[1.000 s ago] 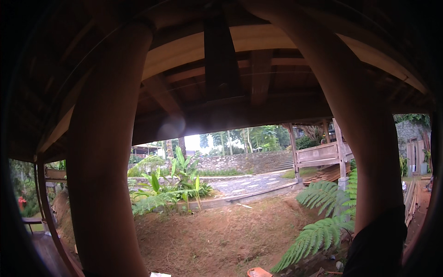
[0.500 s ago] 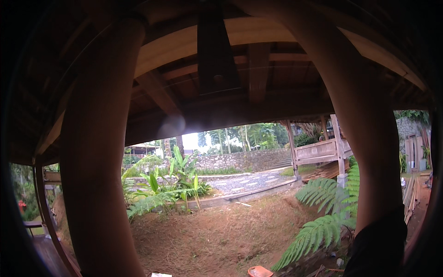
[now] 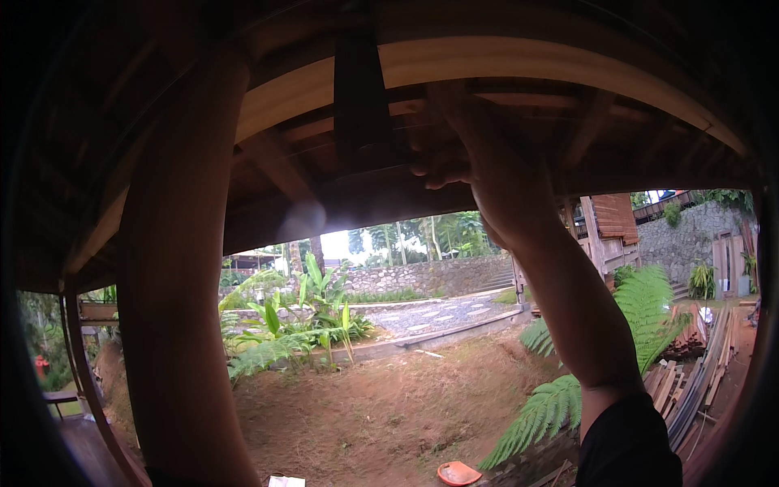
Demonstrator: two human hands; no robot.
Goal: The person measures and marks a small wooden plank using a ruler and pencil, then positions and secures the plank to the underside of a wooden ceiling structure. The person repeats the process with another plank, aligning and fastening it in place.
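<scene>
My left arm (image 3: 174,268) reaches straight up along the left side toward the dark roof timbers; its hand is lost in shadow at the top, so its fingers do not show. My right hand (image 3: 487,154) is raised under the roof with nothing visible in it. Its fingers are apart and loosely bent, pointing left toward a dark board (image 3: 359,105) that hangs from above. A gap shows between these fingertips and the board. Behind the hand runs a pale, curved-looking beam (image 3: 503,61), and dim rafters cross the underside of the roof.
Below lies a bare earth slope (image 3: 389,406) with an orange plastic piece (image 3: 458,473) near the lower edge. Fern fronds (image 3: 540,418) stand beside my right arm. Stacked wood strips (image 3: 698,381) lie at right. A stone wall (image 3: 406,280) and paved path are farther off.
My right hand has come down from the top of the picture into view below the pale beam, its elbow shifting left. My left arm stays almost where it was.
</scene>
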